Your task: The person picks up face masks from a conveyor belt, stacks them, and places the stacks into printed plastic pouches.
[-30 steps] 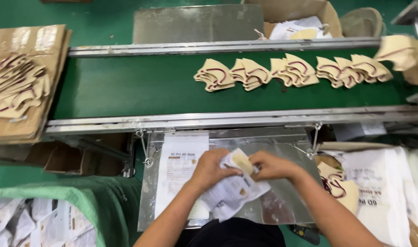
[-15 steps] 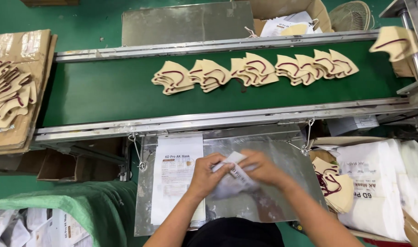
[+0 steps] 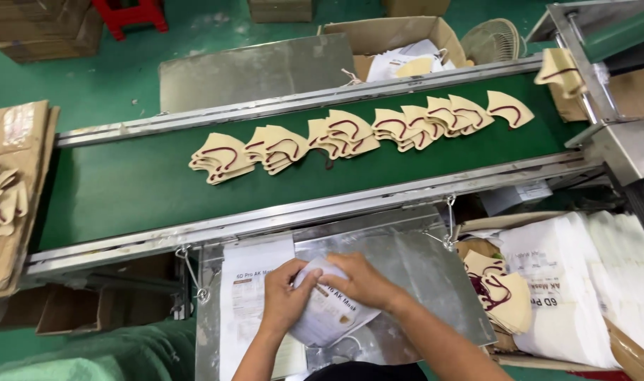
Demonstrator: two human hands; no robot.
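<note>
Over the steel counter (image 3: 421, 271), both the left hand (image 3: 285, 296) and right hand (image 3: 363, 279) gripped a white pouch (image 3: 329, 314), its long axis slanting toward the lower left.

Head camera looks steeply down, close over metal tray (image 3: 414, 261), facing conveyor belt (image 3: 124, 190).

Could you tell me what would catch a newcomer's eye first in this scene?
First, the row of tan face masks with dark red straps, overlapping along the green conveyor belt. Then, at bottom centre, the left hand and right hand gripping a white printed packet over a metal tray. Stacked white packets lie to the right.
</note>
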